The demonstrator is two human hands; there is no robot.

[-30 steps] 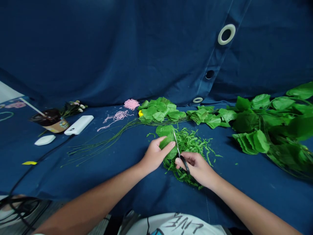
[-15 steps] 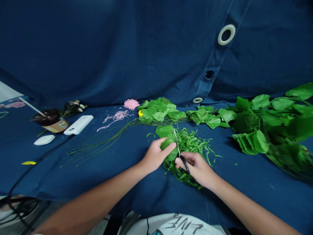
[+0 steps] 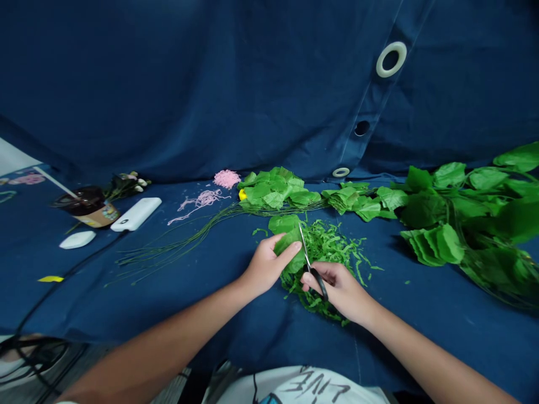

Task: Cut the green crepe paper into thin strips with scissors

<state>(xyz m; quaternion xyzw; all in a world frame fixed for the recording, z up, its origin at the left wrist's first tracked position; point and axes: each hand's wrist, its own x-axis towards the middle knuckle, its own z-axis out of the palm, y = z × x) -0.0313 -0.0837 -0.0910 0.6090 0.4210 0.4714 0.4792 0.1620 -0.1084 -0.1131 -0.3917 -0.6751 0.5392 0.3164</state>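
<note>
My left hand pinches a green artificial leaf between thumb and fingers, over the middle of the cloth-covered table. My right hand is closed round the black handles of a pair of scissors. The scissor blades point up and away from me, along the right edge of the leaf. They look nearly closed. Beneath both hands lies a pile of shredded green trimmings. Another green leaf shows just beyond my left fingers; whether it is held too I cannot tell.
Behind my hands lie a heap of green leaves and thin green stems. Leafy garlands spread at right. Pink shreds, a white power bank with a cable, and a drink cup with straw stand left.
Both hands stay almost in place. The left hand and its leaf have shifted very slightly against the scissor blades.
</note>
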